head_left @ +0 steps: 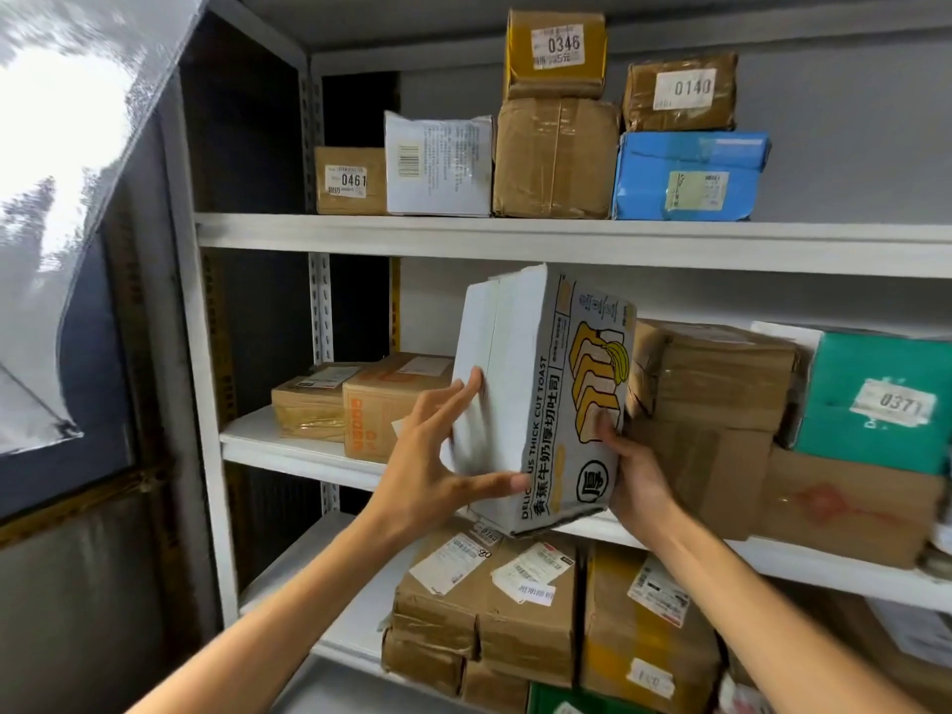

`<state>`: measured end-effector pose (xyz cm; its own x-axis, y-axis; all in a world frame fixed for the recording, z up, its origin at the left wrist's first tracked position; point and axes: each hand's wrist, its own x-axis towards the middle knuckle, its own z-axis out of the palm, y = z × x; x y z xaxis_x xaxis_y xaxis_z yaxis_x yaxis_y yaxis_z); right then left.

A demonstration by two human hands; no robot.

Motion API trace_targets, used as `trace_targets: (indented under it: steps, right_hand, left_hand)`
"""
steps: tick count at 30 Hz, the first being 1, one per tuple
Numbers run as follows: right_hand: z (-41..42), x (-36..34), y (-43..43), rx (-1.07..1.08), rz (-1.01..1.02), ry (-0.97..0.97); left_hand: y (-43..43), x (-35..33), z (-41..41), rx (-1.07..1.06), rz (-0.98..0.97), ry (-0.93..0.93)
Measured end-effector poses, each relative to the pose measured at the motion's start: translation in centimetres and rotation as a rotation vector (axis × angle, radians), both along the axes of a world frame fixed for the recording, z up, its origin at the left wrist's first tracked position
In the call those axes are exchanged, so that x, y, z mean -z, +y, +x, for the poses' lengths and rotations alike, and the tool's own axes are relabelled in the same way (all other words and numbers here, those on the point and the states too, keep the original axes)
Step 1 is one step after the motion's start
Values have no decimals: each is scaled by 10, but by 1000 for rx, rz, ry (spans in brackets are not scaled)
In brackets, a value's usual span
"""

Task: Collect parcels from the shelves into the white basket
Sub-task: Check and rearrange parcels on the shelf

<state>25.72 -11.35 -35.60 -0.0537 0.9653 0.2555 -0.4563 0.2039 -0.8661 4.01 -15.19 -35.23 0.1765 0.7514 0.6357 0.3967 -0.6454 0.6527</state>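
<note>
Toast box: white carton with "THICK CUT TOAST" lettering and a bread-and-banana drawing. It stands tilted at the front of the middle shelf, with its lower corner over the shelf's front edge, held between my two hands.
Left hand: my fingers are straight and spread, pressed flat on the plain white side. My thumb stretches along the lower edge.
Right hand: it is curled round the lower right of the printed face and grips the box there.
To the box's left: an orange-printed carton with a flat taped parcel beside it, both further back on the same shelf.
To the box's right: a stack of taped brown parcels just beside it, then a green box labelled 0371.
Upper shelf: carton 0461, a white box, a brown taped carton carrying yellow parcel 0346, and a blue parcel carrying parcel 0140.
Lower shelf: more labelled brown parcels, below the box.
</note>
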Motion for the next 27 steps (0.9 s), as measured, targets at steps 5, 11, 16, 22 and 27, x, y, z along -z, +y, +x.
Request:
trace_targets:
  steps: [5,11,16,22,27]
  right_hand:
    - [-5,-5,-3,21,-67,-74]
    - [-4,-16,-24,-1,241,-198]
    - [-3,-21,-35,-3,557,-481]
    - [-12,-70,-32,382,346,-564]
    - [-21,-111,-24,457,220,-720]
  left_hand:
    - [-1,1,-6,41,-113,-71]
    - [5,5,-20,347,-201,-461]
    - [5,3,-17,465,-404,-555]
    - [4,-45,-22,327,-291,-287]
    - [8,-88,-21,187,-227,-110]
